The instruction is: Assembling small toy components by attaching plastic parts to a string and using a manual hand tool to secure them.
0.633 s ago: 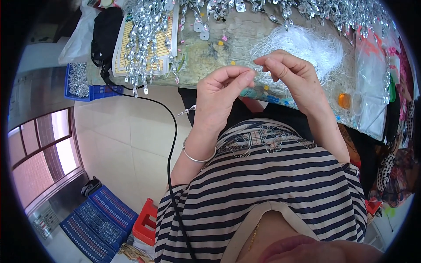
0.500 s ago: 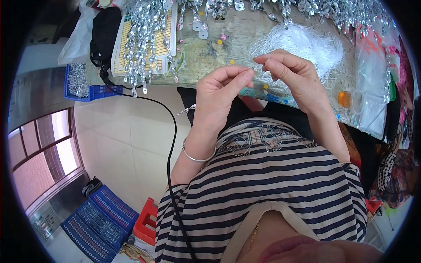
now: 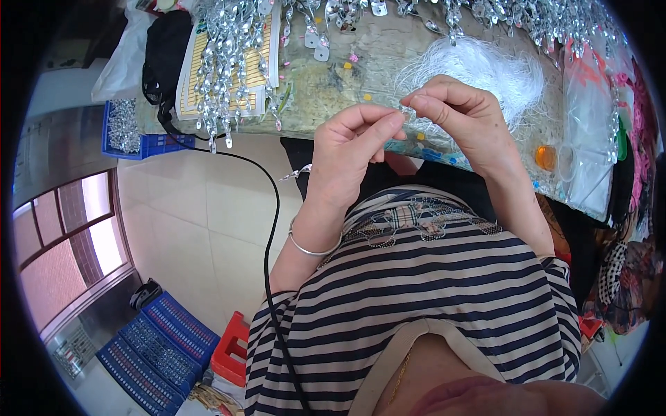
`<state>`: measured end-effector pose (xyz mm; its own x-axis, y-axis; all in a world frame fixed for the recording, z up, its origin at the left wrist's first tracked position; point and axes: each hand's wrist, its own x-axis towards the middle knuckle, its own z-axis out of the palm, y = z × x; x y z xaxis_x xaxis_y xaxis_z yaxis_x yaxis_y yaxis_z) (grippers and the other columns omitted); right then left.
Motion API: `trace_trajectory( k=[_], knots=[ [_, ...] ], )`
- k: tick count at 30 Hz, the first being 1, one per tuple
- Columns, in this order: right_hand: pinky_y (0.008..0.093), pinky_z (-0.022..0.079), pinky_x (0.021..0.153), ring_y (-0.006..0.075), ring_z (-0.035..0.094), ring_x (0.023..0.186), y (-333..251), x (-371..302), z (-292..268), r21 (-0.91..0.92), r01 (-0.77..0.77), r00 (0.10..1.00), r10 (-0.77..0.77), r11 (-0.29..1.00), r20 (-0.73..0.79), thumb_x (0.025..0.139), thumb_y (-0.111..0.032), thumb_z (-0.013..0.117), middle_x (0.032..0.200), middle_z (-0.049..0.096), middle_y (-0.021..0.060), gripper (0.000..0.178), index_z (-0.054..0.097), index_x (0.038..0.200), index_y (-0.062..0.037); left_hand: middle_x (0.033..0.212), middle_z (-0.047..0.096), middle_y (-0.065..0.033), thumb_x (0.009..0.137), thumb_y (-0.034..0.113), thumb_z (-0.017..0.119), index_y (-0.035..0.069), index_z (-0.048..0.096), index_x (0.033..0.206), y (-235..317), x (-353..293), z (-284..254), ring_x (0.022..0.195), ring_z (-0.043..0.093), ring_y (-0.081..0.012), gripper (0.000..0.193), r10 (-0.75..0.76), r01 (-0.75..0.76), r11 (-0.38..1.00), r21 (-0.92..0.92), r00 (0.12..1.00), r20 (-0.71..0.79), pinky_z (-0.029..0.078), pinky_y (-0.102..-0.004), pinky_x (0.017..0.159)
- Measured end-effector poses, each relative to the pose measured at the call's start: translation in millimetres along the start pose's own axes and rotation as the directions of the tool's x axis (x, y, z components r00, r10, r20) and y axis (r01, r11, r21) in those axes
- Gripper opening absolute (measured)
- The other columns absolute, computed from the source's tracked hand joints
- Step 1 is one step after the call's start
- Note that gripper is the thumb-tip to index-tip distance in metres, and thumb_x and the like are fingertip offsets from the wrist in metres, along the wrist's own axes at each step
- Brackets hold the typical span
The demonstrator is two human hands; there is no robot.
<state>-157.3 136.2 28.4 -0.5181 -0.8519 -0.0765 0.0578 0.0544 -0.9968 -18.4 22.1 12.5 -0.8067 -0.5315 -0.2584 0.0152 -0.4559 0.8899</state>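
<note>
In front of me, over the table's near edge, both hands are raised with their fingertips almost meeting. My left hand (image 3: pixel 349 154) pinches thumb against forefinger. My right hand (image 3: pixel 466 119) is also closed in a pinch, just right of the left fingertips. A tiny clear, glinting piece (image 3: pixel 408 111) shows between the two pinches; its kind is too small to tell. From behind my left hand pokes a short strand of clear beads (image 3: pixel 295 173); whether the fingers hold it is hidden. Beyond my right hand a loose heap of white thread (image 3: pixel 479 73) lies on the table.
Strands of clear faceted beads (image 3: pixel 232 69) hang over a yellow striped board (image 3: pixel 187 90) at left; more line the table's far side. A plastic bag (image 3: pixel 586 132) and an orange round piece (image 3: pixel 545 158) lie right. A blue crate (image 3: pixel 156 147) and black cable (image 3: pixel 276 208) are left.
My two pinches have come closer together. The right fingertips have dipped a little toward the left ones, and the small glinting piece shows more clearly between them.
</note>
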Motion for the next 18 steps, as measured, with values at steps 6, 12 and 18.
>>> trace_trajectory(
  k=[6,12,18],
  knots=[
    [0.0236,0.045,0.076,0.0104,0.057,0.082,-0.5,1.2,2.6,-0.048,0.024,1.0,-0.025,0.999,-0.009,0.084,-0.008,0.065,0.084,0.063,0.0035,0.01,0.07,0.09,-0.0014,0.078,0.066,-0.0056,0.085,0.012,0.065,0.001,0.066,0.093,2.0,-0.4,-0.7,0.056,0.048,-0.0024,0.014,-0.016,0.015,0.999,0.044,1.0,0.018,0.033,-0.0147,0.048],
    [0.0219,0.045,0.073,0.0087,0.056,0.08,-0.3,1.4,2.2,-0.135,0.049,0.999,-0.05,0.99,-0.005,0.085,-0.009,0.065,0.082,0.061,0.0015,0.009,0.068,0.087,-0.001,0.079,0.066,-0.0053,0.085,0.011,0.065,0.001,0.066,0.095,1.5,-0.8,-1.0,0.056,0.047,-0.0022,0.014,-0.009,0.007,0.999,0.046,0.999,0.035,0.033,-0.0147,0.049],
    [0.0217,0.045,0.072,0.0084,0.055,0.08,1.1,1.9,5.1,-0.184,0.12,0.992,-0.124,0.976,-0.011,0.086,-0.008,0.063,0.084,0.059,0.0007,0.008,0.066,0.089,-0.001,0.081,0.067,-0.0053,0.084,0.01,0.066,0.0,0.066,0.098,-0.9,0.3,3.1,0.057,0.048,-0.0015,0.017,0.045,-0.045,0.999,0.024,0.999,-0.018,0.031,-0.015,0.049]
  ],
)
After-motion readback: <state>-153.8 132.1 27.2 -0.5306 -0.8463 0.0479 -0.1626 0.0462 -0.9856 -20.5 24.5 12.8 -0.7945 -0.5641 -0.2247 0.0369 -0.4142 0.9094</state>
